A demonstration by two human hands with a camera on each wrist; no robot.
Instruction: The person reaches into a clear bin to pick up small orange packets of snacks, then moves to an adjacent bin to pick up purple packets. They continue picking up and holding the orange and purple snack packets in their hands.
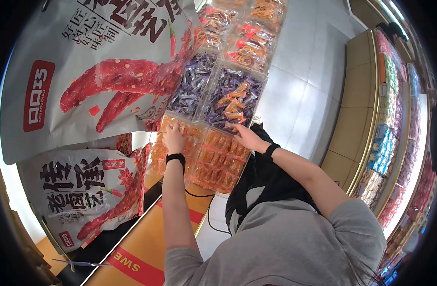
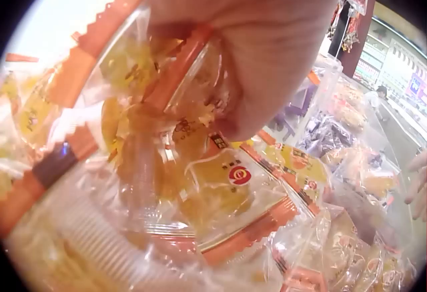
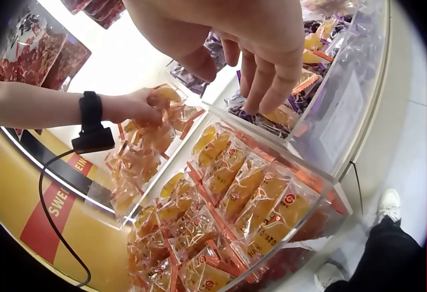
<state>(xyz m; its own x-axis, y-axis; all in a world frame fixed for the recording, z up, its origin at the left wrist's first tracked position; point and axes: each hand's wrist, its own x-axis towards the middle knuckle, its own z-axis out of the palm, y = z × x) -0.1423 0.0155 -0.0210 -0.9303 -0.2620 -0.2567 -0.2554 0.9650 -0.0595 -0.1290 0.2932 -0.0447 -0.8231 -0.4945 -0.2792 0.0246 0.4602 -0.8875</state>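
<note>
In the head view the left hand [image 1: 174, 139] is in the left bin of orange-edged packets [image 1: 158, 155]. The left wrist view shows that hand [image 2: 253, 45] with fingers curled down among clear packets [image 2: 227, 179], gripping some. The right hand [image 1: 249, 139] is at the near edge of the bin of purple packets [image 1: 213, 107], where several orange packets [image 1: 235, 102] lie on top. In the right wrist view the right hand [image 3: 227, 32] has fingers bent loosely downward, fingertips over the purple and orange packets [image 3: 283, 115]; whether they touch is unclear.
Neat rows of orange-edged packets [image 3: 247, 192] fill the near right bin. Two large printed snack bags [image 1: 147, 38] [image 1: 85, 190] stand at the left. Further bins [image 1: 251, 43] lie beyond, and stocked shelves [image 1: 385, 143] run along the right across a tiled floor [image 1: 299, 71].
</note>
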